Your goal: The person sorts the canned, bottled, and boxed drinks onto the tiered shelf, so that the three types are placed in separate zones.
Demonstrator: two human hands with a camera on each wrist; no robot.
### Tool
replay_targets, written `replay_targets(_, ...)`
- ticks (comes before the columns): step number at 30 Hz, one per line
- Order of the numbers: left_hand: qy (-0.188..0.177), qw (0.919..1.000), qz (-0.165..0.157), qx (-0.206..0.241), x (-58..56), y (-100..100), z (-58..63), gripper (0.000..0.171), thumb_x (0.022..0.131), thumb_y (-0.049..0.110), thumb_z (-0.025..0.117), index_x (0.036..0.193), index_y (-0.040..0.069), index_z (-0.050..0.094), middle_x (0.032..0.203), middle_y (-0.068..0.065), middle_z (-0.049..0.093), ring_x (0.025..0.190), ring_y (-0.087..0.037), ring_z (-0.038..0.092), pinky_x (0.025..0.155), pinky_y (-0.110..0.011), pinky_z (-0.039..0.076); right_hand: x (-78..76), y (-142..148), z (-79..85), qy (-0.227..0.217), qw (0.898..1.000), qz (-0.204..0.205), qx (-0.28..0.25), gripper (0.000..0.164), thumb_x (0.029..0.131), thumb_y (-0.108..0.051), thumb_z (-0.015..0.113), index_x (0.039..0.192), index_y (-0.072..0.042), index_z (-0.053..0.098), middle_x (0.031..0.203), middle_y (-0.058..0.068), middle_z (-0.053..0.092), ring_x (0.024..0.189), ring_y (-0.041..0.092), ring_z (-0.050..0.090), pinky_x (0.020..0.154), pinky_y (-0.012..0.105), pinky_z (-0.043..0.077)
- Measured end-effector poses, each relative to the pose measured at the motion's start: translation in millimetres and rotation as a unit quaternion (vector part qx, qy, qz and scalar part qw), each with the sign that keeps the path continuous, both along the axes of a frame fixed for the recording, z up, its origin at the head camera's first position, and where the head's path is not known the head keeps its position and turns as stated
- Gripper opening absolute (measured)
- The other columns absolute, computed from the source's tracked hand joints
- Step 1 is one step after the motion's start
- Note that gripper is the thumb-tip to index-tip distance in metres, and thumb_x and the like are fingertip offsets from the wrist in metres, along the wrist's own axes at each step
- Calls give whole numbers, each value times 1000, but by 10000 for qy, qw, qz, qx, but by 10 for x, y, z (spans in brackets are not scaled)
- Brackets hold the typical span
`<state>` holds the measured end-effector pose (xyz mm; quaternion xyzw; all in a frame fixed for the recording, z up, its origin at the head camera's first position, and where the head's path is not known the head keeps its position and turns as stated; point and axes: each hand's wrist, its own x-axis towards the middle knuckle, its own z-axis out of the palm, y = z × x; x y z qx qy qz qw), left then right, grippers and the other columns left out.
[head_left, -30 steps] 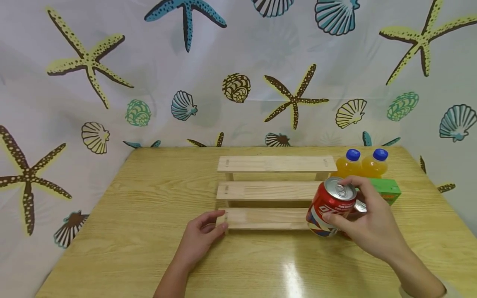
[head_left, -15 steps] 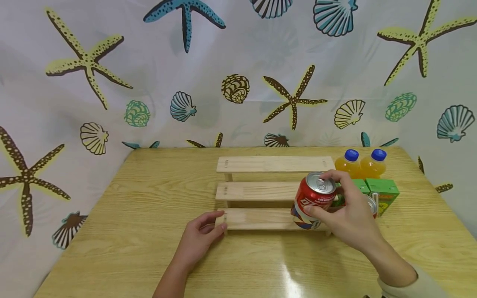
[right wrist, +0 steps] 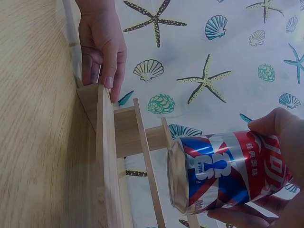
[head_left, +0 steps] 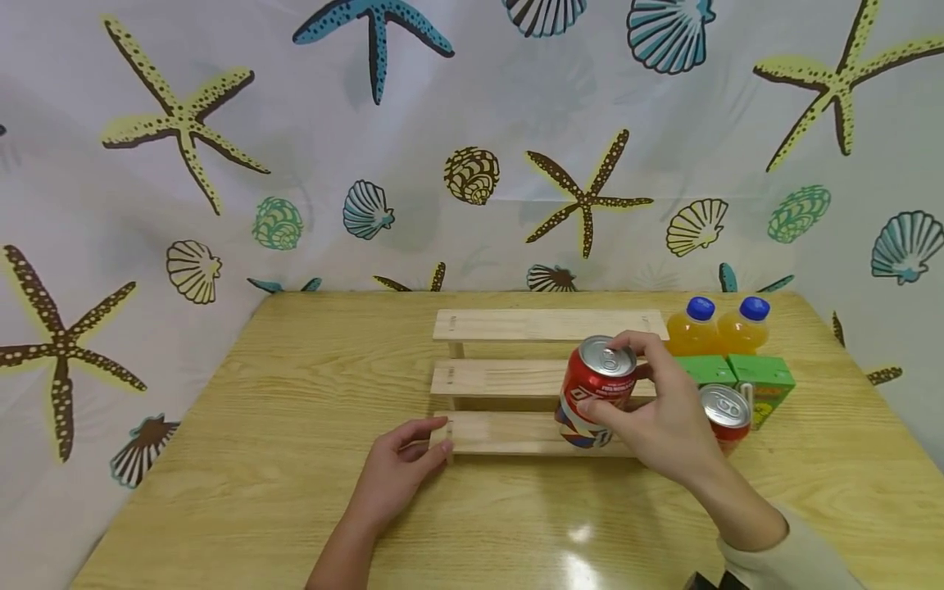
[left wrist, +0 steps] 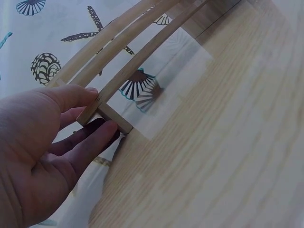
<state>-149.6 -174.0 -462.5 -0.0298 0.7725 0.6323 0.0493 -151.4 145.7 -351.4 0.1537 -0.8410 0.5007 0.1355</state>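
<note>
My right hand (head_left: 667, 414) grips a red soda can (head_left: 593, 397) near its top, thumb on the near side and fingers behind. The can, slightly tilted, hangs over the right half of a three-tier wooden shelf (head_left: 509, 433), overlapping its lower boards in the head view. In the right wrist view the silver base of the can (right wrist: 218, 171) is apart from the boards. My left hand (head_left: 401, 463) holds the left end of the lowest board. In the left wrist view, thumb and fingers pinch that board end (left wrist: 92, 111) from both sides.
Right of the shelf stands a second red can (head_left: 726, 410), partly behind my right wrist. Behind it are two green drink cartons (head_left: 763, 370) and two orange juice bottles (head_left: 743, 332) with blue caps. A patterned cloth (head_left: 413, 238) borders the table's back edge.
My right hand has carried the can leftward, from beside the shelf's right end to over its boards. The second can and cartons show more fully. My left hand has stayed on the shelf.
</note>
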Motion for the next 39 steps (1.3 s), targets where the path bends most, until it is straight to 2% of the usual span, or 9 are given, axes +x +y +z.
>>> replay_targets(4, 34, 9999, 9, -131, -12, 1, -1, 40, 88, 25, 79, 126, 18, 69, 136, -9, 60, 106, -19, 70, 80, -19, 60, -27, -21, -2, 32, 9999, -90, 113, 59, 79, -12, 85, 127, -15, 52, 121, 6, 63, 102, 23, 58, 71, 27, 61)
replay_targets(10, 88, 9998, -28, -167, -35, -4, -2, 40, 88, 25, 79, 126, 18, 69, 135, -10, 60, 107, -20, 70, 80, -19, 60, -82, -72, 1, 167, 9997, -129, 144, 59, 78, -13, 86, 126, -17, 53, 120, 2, 64, 100, 19, 59, 80, 32, 57)
replay_targets(18, 159, 9991, 120, -386, -15, 30, 7, 38, 88, 26, 79, 124, 18, 71, 137, -7, 62, 109, -22, 69, 84, -21, 60, -169, -164, 76, 57, 9999, -28, 112, 60, 78, -16, 87, 127, -17, 52, 123, 3, 63, 104, 25, 59, 81, 44, 58)
replay_targets(21, 215, 9982, 183, -520, -5, 42, -3, 38, 88, 27, 79, 124, 18, 71, 137, -7, 63, 110, -22, 69, 85, -22, 60, -205, -190, 112, 67, 9998, 19, 163, 59, 78, -18, 87, 126, -17, 53, 124, 3, 62, 106, 25, 59, 81, 45, 59)
replay_targets(25, 270, 9980, 200, -537, -5, 35, -17, 37, 89, 25, 78, 124, 17, 72, 137, -7, 63, 111, -22, 69, 85, -22, 61, -244, -223, 143, 107, 9997, 119, 160, 58, 79, -18, 86, 126, -16, 53, 122, 3, 61, 107, 24, 58, 82, 40, 57)
replay_targets(30, 223, 9983, 194, -497, 2, 9, -14, 36, 89, 26, 78, 124, 18, 72, 137, -6, 63, 112, -22, 68, 86, -22, 61, -284, -269, 131, 68, 9997, 230, 107, 58, 80, -19, 85, 127, -16, 52, 121, 4, 58, 104, 25, 59, 77, 35, 60)
replay_targets(39, 235, 9991, 65, -348, 18, 24, 27, 39, 90, 27, 77, 126, 15, 70, 139, -10, 61, 114, -24, 68, 85, -23, 61, -372, -381, 122, 109, 9996, 276, 30, 58, 80, -19, 85, 128, -15, 52, 121, 4, 58, 104, 26, 59, 78, 37, 60)
